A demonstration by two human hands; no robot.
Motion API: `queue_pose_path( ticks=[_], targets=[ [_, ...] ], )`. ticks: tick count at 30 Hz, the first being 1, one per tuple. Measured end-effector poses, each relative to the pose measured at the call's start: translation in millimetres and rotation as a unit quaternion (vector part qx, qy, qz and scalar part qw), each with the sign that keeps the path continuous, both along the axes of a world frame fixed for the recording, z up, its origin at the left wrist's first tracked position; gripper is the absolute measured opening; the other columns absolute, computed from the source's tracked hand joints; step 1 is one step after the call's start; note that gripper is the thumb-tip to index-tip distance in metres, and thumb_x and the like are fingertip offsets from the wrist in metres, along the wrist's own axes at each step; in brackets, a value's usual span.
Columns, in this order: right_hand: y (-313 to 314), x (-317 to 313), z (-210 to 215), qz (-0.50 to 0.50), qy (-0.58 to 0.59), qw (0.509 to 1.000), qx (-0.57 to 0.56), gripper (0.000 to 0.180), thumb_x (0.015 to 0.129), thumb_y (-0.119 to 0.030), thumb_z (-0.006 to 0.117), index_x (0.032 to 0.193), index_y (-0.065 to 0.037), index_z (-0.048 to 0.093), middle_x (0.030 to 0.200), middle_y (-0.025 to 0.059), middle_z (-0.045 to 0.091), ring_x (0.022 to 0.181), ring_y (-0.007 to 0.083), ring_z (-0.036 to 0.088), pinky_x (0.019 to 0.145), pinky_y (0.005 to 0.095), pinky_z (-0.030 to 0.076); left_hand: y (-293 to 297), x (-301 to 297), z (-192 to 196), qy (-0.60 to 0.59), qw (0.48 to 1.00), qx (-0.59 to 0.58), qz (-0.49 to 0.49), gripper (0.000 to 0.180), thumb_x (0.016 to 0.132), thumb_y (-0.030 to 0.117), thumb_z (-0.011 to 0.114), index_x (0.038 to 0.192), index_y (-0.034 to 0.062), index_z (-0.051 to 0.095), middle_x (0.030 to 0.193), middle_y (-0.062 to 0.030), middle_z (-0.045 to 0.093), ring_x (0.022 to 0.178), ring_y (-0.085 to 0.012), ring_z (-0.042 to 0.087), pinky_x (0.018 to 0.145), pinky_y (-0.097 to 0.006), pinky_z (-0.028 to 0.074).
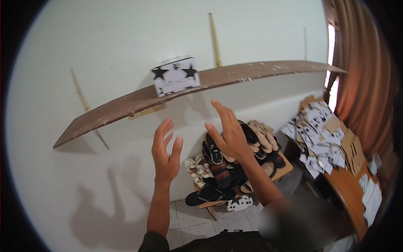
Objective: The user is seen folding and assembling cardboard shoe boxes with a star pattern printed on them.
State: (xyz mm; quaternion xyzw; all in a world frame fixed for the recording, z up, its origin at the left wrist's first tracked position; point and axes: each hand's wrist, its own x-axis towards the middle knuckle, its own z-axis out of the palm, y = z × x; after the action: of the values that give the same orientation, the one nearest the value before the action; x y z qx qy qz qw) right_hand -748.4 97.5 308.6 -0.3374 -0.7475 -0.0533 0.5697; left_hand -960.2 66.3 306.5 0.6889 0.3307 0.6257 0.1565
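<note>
On the brown wall shelf point(252, 72) stands a white box with black stars point(176, 77), left of the shelf's middle and near its front edge. Both my hands are raised below and in front of the box, apart from each other and not touching it. My left hand point(166, 153) has its fingers apart and holds nothing. My right hand point(230, 132) is spread as well, thumb away from the fingers, with nothing in it. Behind and below it, a pile of sandals and slippers point(222, 170) is heaped on a low wooden bench point(285, 168).
At the right, a wooden desk point(346, 197) bears a heap of flattened star-printed cartons point(319, 134). Brown curtains point(365, 71) hang beside it. Another star-printed box point(239, 203) lies under the bench on the tiled floor point(191, 214). Shelf brackets point(215, 42) run up the wall.
</note>
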Motion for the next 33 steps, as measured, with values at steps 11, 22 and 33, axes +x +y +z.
queue_pose_path(
  ticks=[11, 22, 33],
  targets=[
    [-136, 130, -154, -0.146, 0.117, 0.962, -0.198, 0.064, 0.1, -0.033, 0.06, 0.149, 0.003, 0.038, 0.137, 0.0259, 0.052, 0.126, 0.0391, 0.052, 0.109, 0.0434, 0.04, -24, 96, -156, -0.109, 0.919, -0.262, -0.275, 0.062, 0.1, 0.037, 0.049, 0.151, 0.0029, 0.038, 0.151, -0.0164, 0.046, 0.135, -0.0275, 0.049, 0.111, -0.044, 0.039],
    [-365, 308, -246, -0.332, 0.357, 0.848, -0.206, 0.058, 0.1, -0.025, 0.061, 0.151, -0.004, 0.042, 0.143, 0.019, 0.057, 0.133, 0.0288, 0.055, 0.11, 0.042, 0.043, -140, 366, -231, -0.007, 0.817, -0.378, -0.435, 0.058, 0.101, 0.037, 0.05, 0.148, 0.0039, 0.041, 0.148, -0.0191, 0.047, 0.129, -0.0293, 0.053, 0.107, -0.045, 0.042],
    [-471, 442, -288, -0.462, 0.433, 0.746, -0.206, 0.055, 0.099, -0.028, 0.061, 0.147, -0.003, 0.047, 0.136, 0.0199, 0.06, 0.127, 0.0314, 0.057, 0.106, 0.0431, 0.046, -210, 571, -272, 0.031, 0.727, -0.42, -0.543, 0.052, 0.101, 0.031, 0.055, 0.146, 0.0058, 0.045, 0.142, -0.014, 0.052, 0.122, -0.0236, 0.058, 0.098, -0.038, 0.046]
  ],
)
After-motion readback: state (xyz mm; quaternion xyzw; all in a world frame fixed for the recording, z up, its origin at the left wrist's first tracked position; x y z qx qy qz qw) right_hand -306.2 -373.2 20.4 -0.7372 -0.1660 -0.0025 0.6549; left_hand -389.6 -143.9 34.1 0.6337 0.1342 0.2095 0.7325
